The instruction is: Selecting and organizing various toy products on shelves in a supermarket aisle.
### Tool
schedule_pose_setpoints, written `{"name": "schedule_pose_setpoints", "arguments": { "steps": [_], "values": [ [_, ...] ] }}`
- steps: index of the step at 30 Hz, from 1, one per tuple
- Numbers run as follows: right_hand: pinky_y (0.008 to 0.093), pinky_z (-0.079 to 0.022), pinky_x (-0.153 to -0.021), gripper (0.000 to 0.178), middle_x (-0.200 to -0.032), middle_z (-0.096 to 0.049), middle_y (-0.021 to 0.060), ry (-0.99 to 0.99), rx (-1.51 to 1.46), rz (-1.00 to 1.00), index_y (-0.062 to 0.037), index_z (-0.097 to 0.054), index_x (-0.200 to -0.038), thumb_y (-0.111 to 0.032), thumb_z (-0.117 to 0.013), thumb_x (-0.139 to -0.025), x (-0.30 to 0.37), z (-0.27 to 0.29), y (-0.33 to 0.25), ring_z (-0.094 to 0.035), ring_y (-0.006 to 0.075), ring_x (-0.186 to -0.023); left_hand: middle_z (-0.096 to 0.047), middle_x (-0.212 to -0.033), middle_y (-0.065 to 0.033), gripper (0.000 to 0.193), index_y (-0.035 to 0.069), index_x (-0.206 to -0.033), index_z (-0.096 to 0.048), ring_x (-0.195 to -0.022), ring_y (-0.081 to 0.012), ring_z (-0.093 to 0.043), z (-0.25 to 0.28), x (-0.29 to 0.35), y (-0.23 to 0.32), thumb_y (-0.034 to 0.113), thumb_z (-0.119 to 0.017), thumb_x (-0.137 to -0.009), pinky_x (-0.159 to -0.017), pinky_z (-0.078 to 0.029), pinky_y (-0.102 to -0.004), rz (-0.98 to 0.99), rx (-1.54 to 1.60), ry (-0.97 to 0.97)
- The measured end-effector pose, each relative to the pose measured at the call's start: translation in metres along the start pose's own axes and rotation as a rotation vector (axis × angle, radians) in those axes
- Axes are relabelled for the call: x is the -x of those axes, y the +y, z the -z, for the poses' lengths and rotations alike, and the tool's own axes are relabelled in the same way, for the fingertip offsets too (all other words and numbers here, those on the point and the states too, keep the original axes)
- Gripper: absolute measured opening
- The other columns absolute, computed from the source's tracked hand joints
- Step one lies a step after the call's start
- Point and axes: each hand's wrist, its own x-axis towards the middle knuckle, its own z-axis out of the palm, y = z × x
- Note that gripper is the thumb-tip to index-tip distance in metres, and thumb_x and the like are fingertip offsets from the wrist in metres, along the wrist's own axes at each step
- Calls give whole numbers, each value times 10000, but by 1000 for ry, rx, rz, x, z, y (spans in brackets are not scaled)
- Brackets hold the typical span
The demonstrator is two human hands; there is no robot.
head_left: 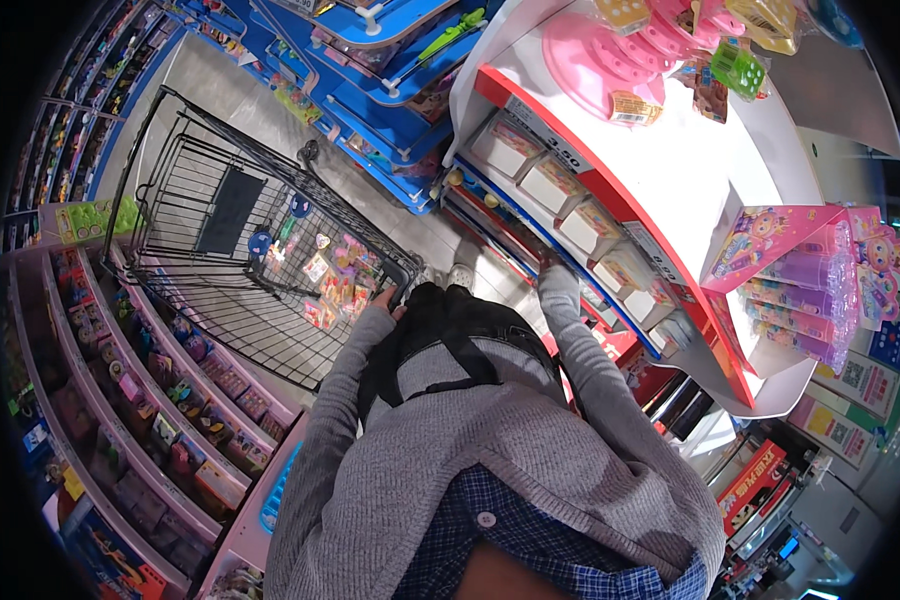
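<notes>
My left hand (386,301) is closed on the handle (402,280) of a black wire shopping cart (232,208), which stands ahead of me to the left. Several small colourful packets (338,278) lie in the cart's end nearest the handle. My right arm reaches forward along a white and red display counter, and my right hand (546,267) is small in the picture beside its lower blue-edged shelf (592,290). The fingers of that hand are too dim to make out, and whether it touches the shelf I cannot tell. White boxes of packaged goods (551,186) stand in a row on the counter's upper tier.
Pink tiered shelves (160,400) full of small goods curve along my left. Blue shelves (390,130) rise ahead. On the counter top stand a pink tiered stand (610,60) with packets and a pink box of purple tubes (800,290). Grey floor (215,90) shows beyond the cart.
</notes>
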Motion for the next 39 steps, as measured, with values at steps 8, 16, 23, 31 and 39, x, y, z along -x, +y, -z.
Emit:
{"name": "schedule_pose_setpoints", "arguments": {
  "steps": [8,16,23,31,39],
  "values": [
    [244,-417,-520,100,-654,-552,59,-216,-798,-235,-49,-475,-737,-99,-561,-724,34,54,-89,-516,116,-558,-491,-983,-198,408,40,-1066,-422,-857,-335,-504,32,2,35,249,-530,-732,-735,-411,-387,-85,-437,145],
    [194,-364,-504,175,-602,-513,10,-770,-948,8,-68,-457,-761,-218,-546,-763,21,100,-204,-474,78,-552,-524,-800,-127,307,47,-1039,-412,-752,-205,-531,70,16,166,212,-476,-789,-630,-416,-277,-228,444,-205],
    [349,-421,-529,310,-660,-517,128,-145,-422,-48,-60,-444,-917,-258,-572,-716,8,67,-153,-523,255,-588,-509,-680,-76,200,35,-913,-442,-593,-145,-495,47,-1,94,195,-467,-794,-538,-397,-266,-179,398,-72],
    [409,-414,-724,338,-951,-497,216,-219,172,-175,-40,-450,-1004,-179,-526,-706,-6,33,-94,-499,338,-859,-484,-573,-32,115,69,-845,-431,-395,-78,-411,59,1,84,163,-450,-781,-379,-333,-200,15,1061,-193],
    [388,-408,-737,288,-931,-540,195,-410,339,-37,-46,-523,-924,-273,-414,-785,-31,-2,-43,-512,328,-871,-515,-655,-168,528,100,-1221,-219,-502,-187,-503,71,10,100,192,-441,-751,-483,-421,-263,3,1141,-501]
  ]
}}
